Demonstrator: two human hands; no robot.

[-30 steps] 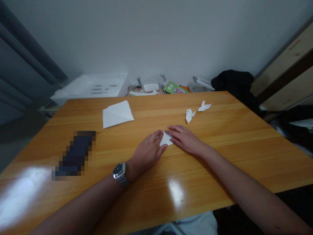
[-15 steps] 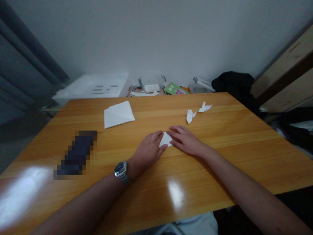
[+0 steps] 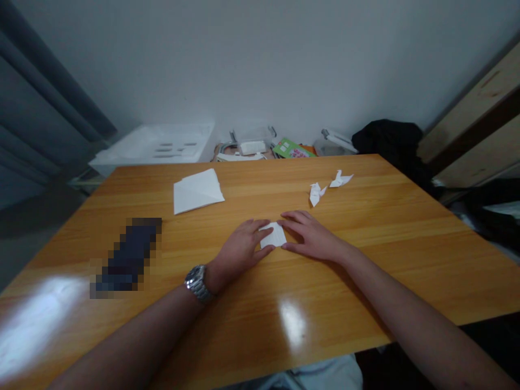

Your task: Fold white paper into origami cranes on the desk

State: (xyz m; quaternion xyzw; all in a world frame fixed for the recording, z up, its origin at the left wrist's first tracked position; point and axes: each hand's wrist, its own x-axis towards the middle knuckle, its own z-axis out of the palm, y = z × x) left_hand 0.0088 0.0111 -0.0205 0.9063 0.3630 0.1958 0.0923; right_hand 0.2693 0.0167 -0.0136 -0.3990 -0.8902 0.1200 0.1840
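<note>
The left hand (image 3: 239,245) has slid a little toward the left of the frame and its fingers have spread, so the small white paper (image 3: 278,235) near the middle of the picture now shows as a broader, four-sided patch than it did half a second ago; the right hand (image 3: 313,235) has barely shifted. Whether the paper itself was unfolded or merely uncovered, I cannot tell from here. It lies flat on the wooden table (image 3: 341,303), between the two hands. Neither hand is clenched: on the left, a finger rests across the paper with the thumb at its lower edge, while the right fingertips touch its right side, loosely spread. To my eye that looks like steadying and lining up the folded piece more than pressing it hard. Two folded paper figures (image 3: 316,194) stand at upper right, and a stack of white sheets (image 3: 198,192) lies upper left.
</note>
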